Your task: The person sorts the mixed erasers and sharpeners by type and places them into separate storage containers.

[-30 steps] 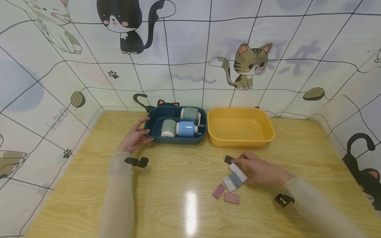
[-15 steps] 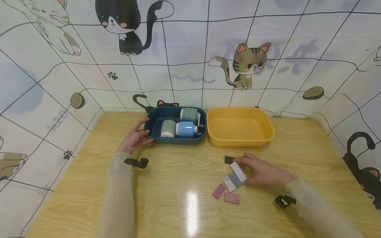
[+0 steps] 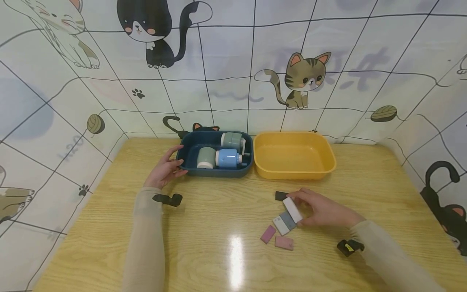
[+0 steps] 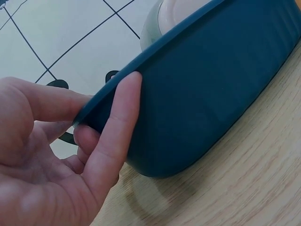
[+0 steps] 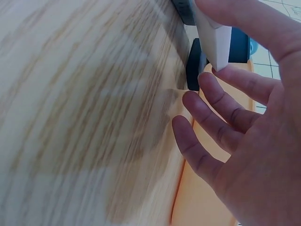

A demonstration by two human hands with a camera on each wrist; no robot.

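My left hand (image 3: 178, 165) grips the left end of a dark blue bin (image 3: 219, 172); in the left wrist view the thumb (image 4: 123, 123) lies on the bin's outer wall (image 4: 207, 94) and the other fingers curl at its rim. Inside the bin lie a blue cylinder (image 3: 228, 158) and two pale green ones (image 3: 206, 157). My right hand (image 3: 300, 207) pinches a white block (image 3: 292, 209) between thumb and forefinger, tilted up off the table; the right wrist view shows the same white block (image 5: 214, 40). Below it lie a grey block (image 3: 288, 221) and a white-and-grey block (image 3: 279, 226).
An empty yellow bin (image 3: 292, 174) stands right of the blue one. A black block (image 3: 280, 196) lies just behind my right hand, and two pink blocks (image 3: 268, 234) lie nearer me. Cat-patterned walls close in the wooden table (image 3: 219, 251) at the back and sides.
My right hand has tipped the white block up a little from the pile. The left hand has stayed on the blue bin.
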